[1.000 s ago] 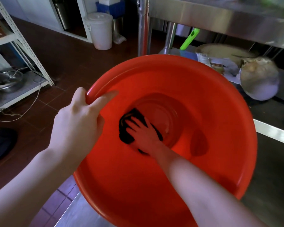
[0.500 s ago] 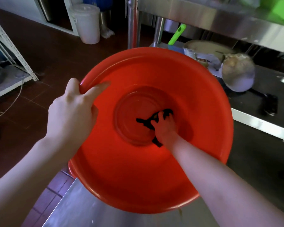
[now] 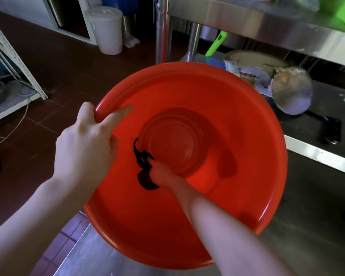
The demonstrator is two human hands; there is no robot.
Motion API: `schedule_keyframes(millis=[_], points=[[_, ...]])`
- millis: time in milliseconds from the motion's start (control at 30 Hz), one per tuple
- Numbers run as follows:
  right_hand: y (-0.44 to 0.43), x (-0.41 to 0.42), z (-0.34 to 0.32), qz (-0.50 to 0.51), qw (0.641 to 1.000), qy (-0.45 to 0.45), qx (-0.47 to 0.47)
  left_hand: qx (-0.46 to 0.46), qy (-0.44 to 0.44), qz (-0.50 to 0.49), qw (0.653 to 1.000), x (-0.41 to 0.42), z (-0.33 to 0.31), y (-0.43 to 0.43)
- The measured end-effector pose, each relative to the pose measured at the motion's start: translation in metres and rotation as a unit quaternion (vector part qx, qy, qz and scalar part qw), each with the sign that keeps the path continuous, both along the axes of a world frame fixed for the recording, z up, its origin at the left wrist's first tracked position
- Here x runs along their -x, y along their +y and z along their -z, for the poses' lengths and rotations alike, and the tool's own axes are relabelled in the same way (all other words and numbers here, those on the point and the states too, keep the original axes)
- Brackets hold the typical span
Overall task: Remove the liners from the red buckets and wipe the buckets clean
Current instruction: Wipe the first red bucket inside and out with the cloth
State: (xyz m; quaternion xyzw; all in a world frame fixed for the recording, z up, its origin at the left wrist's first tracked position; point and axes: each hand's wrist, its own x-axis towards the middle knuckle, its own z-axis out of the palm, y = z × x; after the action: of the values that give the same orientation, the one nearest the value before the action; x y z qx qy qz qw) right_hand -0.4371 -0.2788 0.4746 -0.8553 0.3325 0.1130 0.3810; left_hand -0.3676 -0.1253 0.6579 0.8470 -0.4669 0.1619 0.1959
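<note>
A wide red bucket (image 3: 247, 148) fills the middle of the head view, tilted toward me over the steel counter edge. My left hand (image 3: 86, 144) grips its left rim, thumb outside and index finger stretched along the inner wall. My right hand (image 3: 159, 174) reaches deep inside and presses a dark cloth (image 3: 143, 168) against the lower left wall, just beside the round bottom. The fingers are mostly hidden by the cloth and my own wrist. No liner shows inside the bucket.
A steel counter (image 3: 317, 206) lies below and to the right. Behind the bucket sit a round metal bowl (image 3: 291, 92), wrapped items and a green handle (image 3: 215, 44). A white lidded bin (image 3: 106, 28) stands on the brown tile floor; a white rack (image 3: 14, 62) is at left.
My right hand has swept the cloth from the bottom's right side round to the lower left wall. My left hand keeps its hold on the rim.
</note>
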Motion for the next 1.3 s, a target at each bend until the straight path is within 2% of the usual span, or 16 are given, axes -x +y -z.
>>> schedule_keyframes(millis=[100,167,200,300,333,367,467,533,600,700,767,900,1033,1133,1200,1300], points=[[-0.017,0.02,0.001,-0.027,0.994,0.094,0.044,-0.003,0.002,-0.003,1.0,0.002,-0.001,0.001],[-0.032,0.039,-0.003,-0.054,0.97,0.184,0.152,-0.001,0.004,-0.002,1.0,0.004,-0.002,0.001],[-0.041,0.048,-0.009,-0.066,0.946,0.229,0.221,0.001,0.003,0.001,1.0,0.006,-0.003,0.001],[-0.069,0.061,-0.031,-0.125,0.844,0.321,0.411,0.005,-0.001,0.007,1.0,0.012,-0.003,0.001],[-0.076,0.062,-0.035,-0.127,0.826,0.318,0.449,0.008,-0.001,0.007,1.0,0.013,-0.003,0.0],[-0.082,0.063,-0.037,-0.117,0.823,0.297,0.47,0.01,0.0,0.006,1.0,0.013,-0.003,0.0],[-0.09,0.071,-0.03,-0.055,0.864,0.197,0.46,0.013,0.002,-0.002,1.0,0.012,-0.002,0.001],[-0.086,0.077,-0.021,-0.005,0.896,0.126,0.426,0.022,0.005,-0.006,1.0,0.013,-0.001,0.0],[-0.071,0.08,-0.011,0.022,0.921,0.094,0.378,0.027,0.005,-0.011,1.0,0.016,-0.001,-0.002],[-0.033,0.074,0.008,-0.053,0.949,0.07,0.302,0.025,0.007,-0.015,1.0,0.02,-0.003,-0.004],[-0.009,0.055,0.014,-0.121,0.954,0.04,0.271,0.018,0.007,-0.018,1.0,0.019,-0.003,-0.002],[0.018,0.011,0.012,-0.173,0.953,-0.011,0.248,0.011,0.001,-0.022,1.0,0.021,-0.002,0.0],[0.007,0.019,0.01,-0.217,0.934,0.012,0.282,0.003,0.003,-0.019,1.0,0.018,-0.002,0.0],[-0.01,0.041,0.008,-0.268,0.9,0.073,0.335,0.001,0.007,-0.021,1.0,0.014,-0.003,0.002],[-0.026,0.055,0.003,-0.278,0.875,0.151,0.366,0.004,0.01,-0.018,1.0,0.017,-0.004,0.002],[-0.066,0.059,-0.019,-0.224,0.834,0.272,0.425,0.011,0.011,-0.017,1.0,0.024,-0.003,0.002]])
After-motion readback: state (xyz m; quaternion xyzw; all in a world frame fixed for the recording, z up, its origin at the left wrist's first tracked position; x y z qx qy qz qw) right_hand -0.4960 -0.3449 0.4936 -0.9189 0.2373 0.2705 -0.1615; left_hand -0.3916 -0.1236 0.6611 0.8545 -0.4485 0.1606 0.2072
